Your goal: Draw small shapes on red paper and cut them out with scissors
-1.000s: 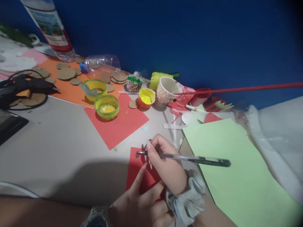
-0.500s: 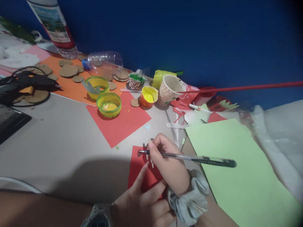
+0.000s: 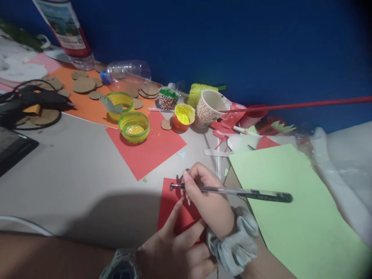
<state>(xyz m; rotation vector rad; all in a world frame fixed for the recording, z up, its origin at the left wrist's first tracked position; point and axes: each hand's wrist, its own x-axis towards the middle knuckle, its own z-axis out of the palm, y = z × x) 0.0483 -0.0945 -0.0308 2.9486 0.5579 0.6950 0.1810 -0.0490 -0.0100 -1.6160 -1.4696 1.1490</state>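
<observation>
My right hand [image 3: 207, 197] grips a clear black-ink pen [image 3: 247, 192], its tip touching the top of a small red paper piece [image 3: 173, 207] near the table's front. My left hand [image 3: 174, 252], with a watch on the wrist, lies flat on that red piece with fingers stretched out, holding it down. A grey scrunchie [image 3: 236, 242] sits on my right wrist. A light green sheet [image 3: 293, 209] lies just to the right of my hands.
A larger red sheet [image 3: 154, 149] holds yellow-paint lids [image 3: 134, 127]. Paint cups [image 3: 182, 117], a paper cup [image 3: 208, 108], cardboard discs on orange paper [image 3: 83, 85], bottles, a black glue gun [image 3: 35, 101] and a red stick [image 3: 290, 105] crowd the back by the blue wall.
The view has shifted slightly, so everything sits a little higher and further right. My hands keep their hold on the pen and the red piece.
</observation>
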